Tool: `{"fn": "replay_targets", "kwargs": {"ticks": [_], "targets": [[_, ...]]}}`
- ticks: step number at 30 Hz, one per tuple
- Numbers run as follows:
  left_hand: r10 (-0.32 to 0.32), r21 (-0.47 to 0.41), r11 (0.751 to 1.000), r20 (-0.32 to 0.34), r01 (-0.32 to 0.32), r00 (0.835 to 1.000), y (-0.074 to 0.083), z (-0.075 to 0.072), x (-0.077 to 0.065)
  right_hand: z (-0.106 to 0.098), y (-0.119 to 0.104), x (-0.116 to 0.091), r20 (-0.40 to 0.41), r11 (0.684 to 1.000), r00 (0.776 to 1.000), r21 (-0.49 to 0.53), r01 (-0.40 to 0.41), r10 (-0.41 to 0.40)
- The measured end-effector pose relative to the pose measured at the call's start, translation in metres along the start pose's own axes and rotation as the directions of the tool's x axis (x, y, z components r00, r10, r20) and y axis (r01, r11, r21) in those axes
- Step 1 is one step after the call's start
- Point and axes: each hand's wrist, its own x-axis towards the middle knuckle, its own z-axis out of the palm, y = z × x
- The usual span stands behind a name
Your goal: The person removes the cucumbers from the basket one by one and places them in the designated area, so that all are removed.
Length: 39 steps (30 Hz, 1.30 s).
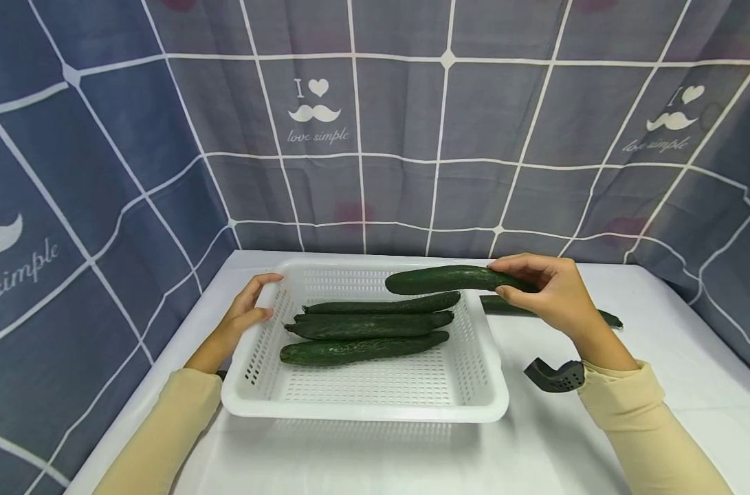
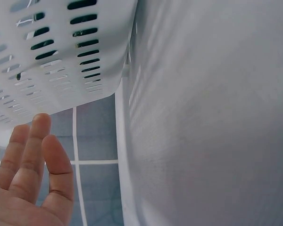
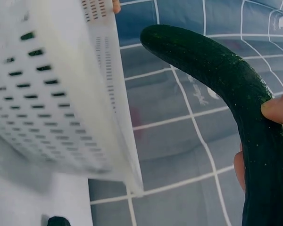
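My right hand (image 1: 544,278) pinches a dark green cucumber (image 1: 436,279) near its right end. The cucumber's free end reaches over the right rim of a white perforated basket (image 1: 362,411). In the right wrist view that cucumber (image 3: 226,84) curves beside the basket's outer wall, thumb and fingers on either side of it. My left hand (image 1: 241,316) rests at the basket's left rim. Seen from the left wrist, its fingers (image 2: 30,160) are extended, tips right at the outer wall. Three cucumbers (image 1: 371,326) lie side by side in the basket.
Another cucumber (image 1: 504,305) lies on the white table (image 1: 535,426) right of the basket, partly hidden by my right hand. A black wrist mount (image 1: 554,377) sticks out from the right sleeve. Grey-blue checked curtains (image 1: 399,124) enclose the back and both sides.
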Motion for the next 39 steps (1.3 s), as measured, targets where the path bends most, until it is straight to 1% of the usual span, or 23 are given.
{"fn": "replay_targets", "kwargs": {"ticks": [3,9,11,15,19,23,27,33,36,39], "targets": [[0.002,-0.011,1.0,-0.001,-0.002,1.0,-0.001,-0.001,-0.001,-0.005,0.003,-0.003,-0.006,1.0,1.0,0.003,-0.015,0.015],[-0.008,0.0,1.0,-0.013,0.008,1.0,0.0,-0.001,-0.002,-0.015,0.01,-0.009,-0.008,1.0,1.0,0.016,-0.027,0.027],[-0.016,-0.007,1.0,-0.01,0.016,1.0,0.0,-0.001,-0.001,-0.019,0.013,-0.011,-0.01,0.999,0.999,0.034,-0.04,0.04],[-0.022,-0.009,1.0,-0.007,0.022,1.0,0.001,-0.001,-0.001,-0.027,0.018,-0.016,-0.014,0.997,0.997,0.035,-0.075,0.076],[-0.015,-0.006,1.0,-0.006,0.015,1.0,0.001,-0.001,-0.002,-0.034,0.024,-0.022,-0.011,0.994,0.995,0.042,-0.1,0.101],[-0.01,0.001,1.0,-0.005,0.01,1.0,0.0,-0.002,-0.003,-0.04,0.03,-0.027,-0.011,0.992,0.994,0.075,-0.105,0.106],[-0.026,0.018,1.0,-0.011,0.026,1.0,0.0,-0.001,-0.003,-0.045,0.036,-0.032,-0.015,0.988,0.993,0.102,-0.116,0.118],[-0.041,0.027,0.999,-0.015,0.041,0.999,0.001,0.0,-0.002,-0.054,0.041,-0.039,-0.018,0.986,0.989,0.084,-0.145,0.147],[-0.041,0.031,0.999,-0.014,0.042,0.999,0.001,0.0,-0.002,-0.058,0.044,-0.042,-0.012,0.986,0.989,0.078,-0.146,0.147],[-0.041,0.033,0.999,-0.014,0.042,0.999,0.001,0.0,-0.001,-0.062,0.046,-0.044,-0.006,0.986,0.99,0.093,-0.14,0.141]]}}
